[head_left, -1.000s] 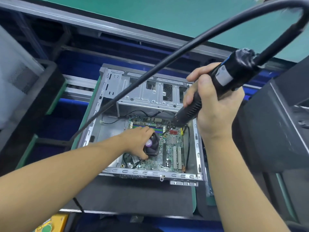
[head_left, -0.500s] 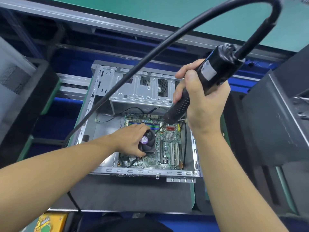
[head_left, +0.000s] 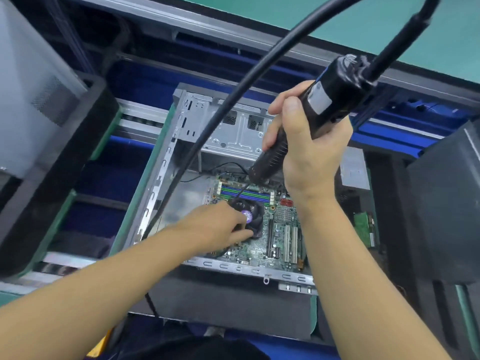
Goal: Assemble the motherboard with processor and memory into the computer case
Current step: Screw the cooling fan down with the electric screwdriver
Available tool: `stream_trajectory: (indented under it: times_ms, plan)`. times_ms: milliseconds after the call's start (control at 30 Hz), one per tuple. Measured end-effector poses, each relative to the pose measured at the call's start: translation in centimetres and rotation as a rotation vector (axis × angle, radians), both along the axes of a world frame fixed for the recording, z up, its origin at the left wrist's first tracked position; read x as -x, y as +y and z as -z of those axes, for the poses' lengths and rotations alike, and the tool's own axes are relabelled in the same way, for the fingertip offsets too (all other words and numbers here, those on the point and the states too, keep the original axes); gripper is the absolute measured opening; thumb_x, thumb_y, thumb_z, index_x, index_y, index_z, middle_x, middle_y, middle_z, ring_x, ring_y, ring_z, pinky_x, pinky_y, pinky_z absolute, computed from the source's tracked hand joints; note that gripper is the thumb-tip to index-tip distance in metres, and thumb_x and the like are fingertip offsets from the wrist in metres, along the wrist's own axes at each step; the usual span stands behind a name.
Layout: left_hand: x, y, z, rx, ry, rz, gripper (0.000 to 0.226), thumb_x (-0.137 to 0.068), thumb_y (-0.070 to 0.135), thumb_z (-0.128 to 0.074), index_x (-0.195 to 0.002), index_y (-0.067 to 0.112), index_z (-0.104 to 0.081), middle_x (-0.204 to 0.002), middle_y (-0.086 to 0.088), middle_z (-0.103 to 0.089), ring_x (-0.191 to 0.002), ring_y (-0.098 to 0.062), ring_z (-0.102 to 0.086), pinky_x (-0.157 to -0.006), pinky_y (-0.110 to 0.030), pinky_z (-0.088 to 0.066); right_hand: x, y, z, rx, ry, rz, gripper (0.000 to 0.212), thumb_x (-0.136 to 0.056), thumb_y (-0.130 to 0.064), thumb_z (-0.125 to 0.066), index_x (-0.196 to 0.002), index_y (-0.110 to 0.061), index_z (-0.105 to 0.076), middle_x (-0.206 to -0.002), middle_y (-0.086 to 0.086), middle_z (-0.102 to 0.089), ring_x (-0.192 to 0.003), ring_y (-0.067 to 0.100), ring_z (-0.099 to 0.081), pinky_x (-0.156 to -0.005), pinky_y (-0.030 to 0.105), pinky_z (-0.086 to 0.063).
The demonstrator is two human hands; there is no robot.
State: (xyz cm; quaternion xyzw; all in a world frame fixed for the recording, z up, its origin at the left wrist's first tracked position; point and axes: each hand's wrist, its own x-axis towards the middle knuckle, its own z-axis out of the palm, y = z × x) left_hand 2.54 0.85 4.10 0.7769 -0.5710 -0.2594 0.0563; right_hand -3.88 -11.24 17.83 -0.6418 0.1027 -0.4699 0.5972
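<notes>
The right hand (head_left: 309,152) is wrapped tightly round the electric screwdriver (head_left: 322,107). The tool's long axis slants down toward the cooler fan (head_left: 255,216), and its bit ends at the fan's far left corner. The left hand (head_left: 215,224) is nearer that corner and holds the fan, thumb along its near edge and fingers curled over its left side. The motherboard (head_left: 280,237) lies flat around the fan, inside the computer case (head_left: 226,128).
</notes>
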Motion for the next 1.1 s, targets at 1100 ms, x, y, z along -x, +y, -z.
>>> stream_trajectory:
  times_ms: [1100]
  plan:
    - [-0.9,-0.5,3.3,-0.553,0.683,-0.608,0.068,-0.1,0.058,-0.025,-0.072,0.007,-0.061,-0.055,-0.005,-0.06,-0.044,-0.017,-0.052,-0.054,-0.025,-0.052,-2.4,1.0,1.9,-0.012,0.082,-0.071,0.012,-0.091,-0.014,-0.058,-0.093,-0.003,-0.055,-0.069,0.023,-0.054,-0.044,0.023,-0.056,-0.05,0.029,-0.045]
